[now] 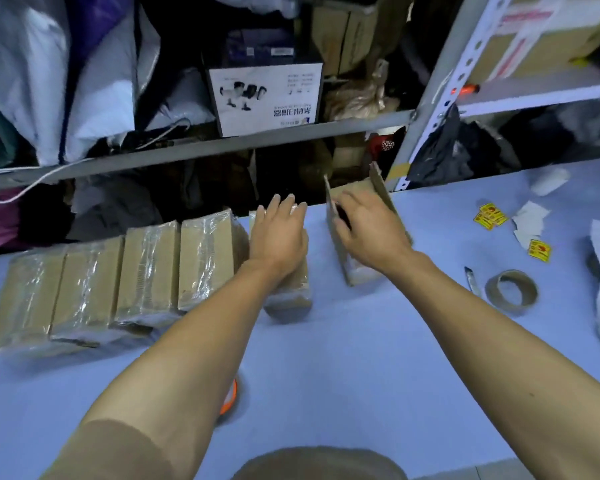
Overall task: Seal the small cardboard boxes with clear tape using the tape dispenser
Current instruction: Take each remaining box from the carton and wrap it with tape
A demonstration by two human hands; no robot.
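Bare worktop (343, 358) is lying open between the two forearms, giving a hand free passage toward the far edge. On the left, a row of taped boxes (118, 282) is standing side by side, touching, blocking that flank. The left hand (279, 233) is resting flat on another box (290, 292) just beside the row. The right hand (368, 226) is gripping an open box (357, 268) whose raised flaps are standing up at the far edge. A shelf rail (201, 147) is crossing overhead behind them. To the right, a tape roll (511, 287), stickers (490, 216) and paper scraps (530, 221) are dotting the surface, with gaps between.
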